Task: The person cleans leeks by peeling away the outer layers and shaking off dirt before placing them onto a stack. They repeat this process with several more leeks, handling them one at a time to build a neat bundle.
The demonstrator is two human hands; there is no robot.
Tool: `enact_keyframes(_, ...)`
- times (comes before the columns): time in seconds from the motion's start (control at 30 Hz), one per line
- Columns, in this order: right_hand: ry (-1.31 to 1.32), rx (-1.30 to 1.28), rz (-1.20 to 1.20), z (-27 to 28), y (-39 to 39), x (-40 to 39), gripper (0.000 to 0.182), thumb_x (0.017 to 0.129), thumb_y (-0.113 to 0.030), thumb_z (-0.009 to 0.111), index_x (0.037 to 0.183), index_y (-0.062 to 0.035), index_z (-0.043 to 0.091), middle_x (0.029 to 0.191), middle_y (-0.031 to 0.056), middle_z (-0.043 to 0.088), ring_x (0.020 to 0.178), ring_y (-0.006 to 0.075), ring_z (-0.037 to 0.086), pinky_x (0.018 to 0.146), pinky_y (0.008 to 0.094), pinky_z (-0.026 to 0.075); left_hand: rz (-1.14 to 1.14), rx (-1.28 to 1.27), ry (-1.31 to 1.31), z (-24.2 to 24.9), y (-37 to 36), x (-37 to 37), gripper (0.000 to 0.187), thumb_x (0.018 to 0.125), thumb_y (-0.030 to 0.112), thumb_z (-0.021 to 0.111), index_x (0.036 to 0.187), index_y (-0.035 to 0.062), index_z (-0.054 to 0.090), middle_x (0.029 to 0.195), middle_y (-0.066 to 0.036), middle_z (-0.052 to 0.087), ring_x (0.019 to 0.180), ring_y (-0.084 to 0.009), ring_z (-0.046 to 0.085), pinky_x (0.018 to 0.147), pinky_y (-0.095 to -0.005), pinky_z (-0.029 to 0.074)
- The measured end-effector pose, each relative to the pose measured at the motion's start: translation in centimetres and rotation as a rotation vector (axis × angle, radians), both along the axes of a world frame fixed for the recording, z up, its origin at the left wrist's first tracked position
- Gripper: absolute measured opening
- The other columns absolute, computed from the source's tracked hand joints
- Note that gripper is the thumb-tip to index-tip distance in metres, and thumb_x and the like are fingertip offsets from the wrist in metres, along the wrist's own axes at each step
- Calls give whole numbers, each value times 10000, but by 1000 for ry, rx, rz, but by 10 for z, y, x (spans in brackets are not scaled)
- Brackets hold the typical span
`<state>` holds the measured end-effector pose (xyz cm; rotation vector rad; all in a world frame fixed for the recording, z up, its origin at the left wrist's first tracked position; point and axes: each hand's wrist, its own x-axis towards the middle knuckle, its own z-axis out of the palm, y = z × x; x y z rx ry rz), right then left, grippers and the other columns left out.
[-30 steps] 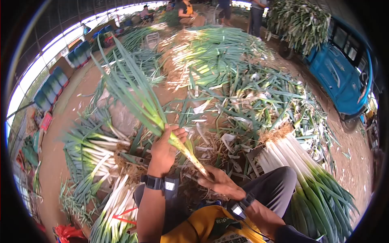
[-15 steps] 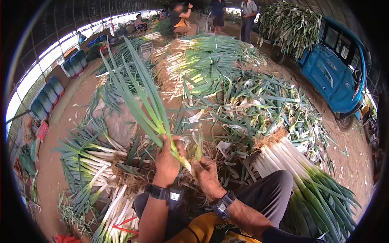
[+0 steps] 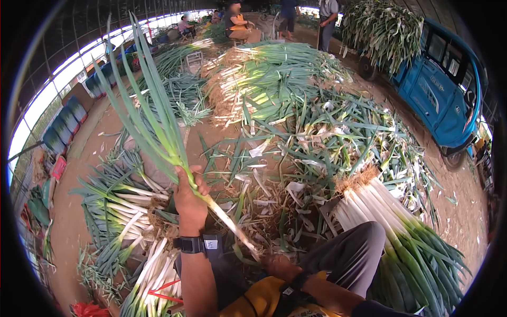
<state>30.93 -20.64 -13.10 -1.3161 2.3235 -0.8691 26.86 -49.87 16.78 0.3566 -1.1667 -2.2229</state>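
Observation:
My left hand (image 3: 191, 195) is closed round a long green onion (image 3: 224, 217), at the point where its pale stalk turns into green leaves. The leaves fan up to the upper left, and the white root end slants down toward my lap. My right hand (image 3: 282, 268) is low by that root end, fingers curled and in shadow; what it pinches is hard to make out. Trimmed green onions (image 3: 377, 216) with roots and white stalks lie in a thick row beside my right knee. Looser green onions (image 3: 124, 206) are spread at my left, near a bunch (image 3: 153, 274) with a red tie.
Stripped leaves and skins (image 3: 338, 132) litter the ground ahead. Beyond them rises a large heap of green onions (image 3: 280, 68). A blue three-wheeled vehicle (image 3: 438, 90) loaded with leaves (image 3: 380, 34) stands at right. Several people, one a seated person (image 3: 240, 26), are at the back.
My left hand and the green onion have moved left, showing more white stalk. My right hand has dropped from mid-stalk toward my lap; the loose leaf beside the stalk is no longer there.

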Motion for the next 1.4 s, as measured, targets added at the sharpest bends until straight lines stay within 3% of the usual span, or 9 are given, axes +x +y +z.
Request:
enact_keyframes(0.23,-63,804,139,-68,63,0,302,809,-307,694,883,-20,750,923,201,732,876,367,717,788,504,560,25,-8,62,7,-14,7,571,1039,542,526,1100,-19,619,736,-6,464,623,-109,433,577,-269,377)
enact_keyframes(0.43,189,-299,-574,43,52,-135,200,847,-249,716,887,-54,732,903,209,728,777,364,684,753,429,546,-33,-32,103,12,-6,8,560,1042,537,524,1105,-11,624,749,-9,469,641,-109,435,595,-272,388)
enact_keyframes(0.47,-222,-540,-800,100,41,-155,220,884,-253,710,909,-35,732,871,208,727,810,355,700,810,407,535,-53,-12,110,11,-3,7,562,1043,538,520,1108,-10,622,755,-9,468,650,-110,435,601,-271,388)
enact_keyframes(0.53,311,-501,-1008,125,53,-217,343,906,-214,753,1159,4,677,1035,153,712,928,269,692,843,361,547,-159,-3,136,9,-1,7,590,1053,541,491,1213,-20,577,826,-7,447,713,-114,437,679,-277,391)
enact_keyframes(0.7,-230,-641,-556,260,2,-146,586,868,-210,818,1358,0,575,1153,127,643,972,224,636,846,344,547,-307,39,172,7,21,-5,821,984,709,448,1301,-44,524,882,0,433,802,-129,428,758,-294,404)
enact_keyframes(0.83,-33,-506,-306,258,-61,-78,509,784,-148,849,1218,11,636,1123,179,690,883,271,683,801,393,560,-384,79,215,0,39,-19,967,906,815,419,1361,-38,473,959,-26,471,880,-172,464,839,-341,423)
enact_keyframes(1.07,-619,-547,-363,238,-71,-76,184,884,-38,722,1058,21,708,756,-6,639,753,68,564,703,267,476,-523,281,259,-13,35,-24,569,1015,470,593,1338,5,533,1236,-110,604,1194,-280,570,1065,-426,442)
enact_keyframes(1.3,-463,-610,-273,265,-67,-86,465,855,-46,777,1281,-3,595,1007,79,708,904,152,648,841,292,528,-483,44,15,6,50,-14,447,1065,296,553,1394,-5,516,1308,-175,640,1197,-290,610,1046,-422,472)
enact_keyframes(1.4,-296,-664,-388,272,-83,-94,336,793,-15,808,1081,-9,635,861,53,638,777,169,577,737,323,500,-451,15,-31,3,63,-17,447,1099,315,469,1402,-12,493,1306,-195,645,1186,-280,629,1026,-409,491)
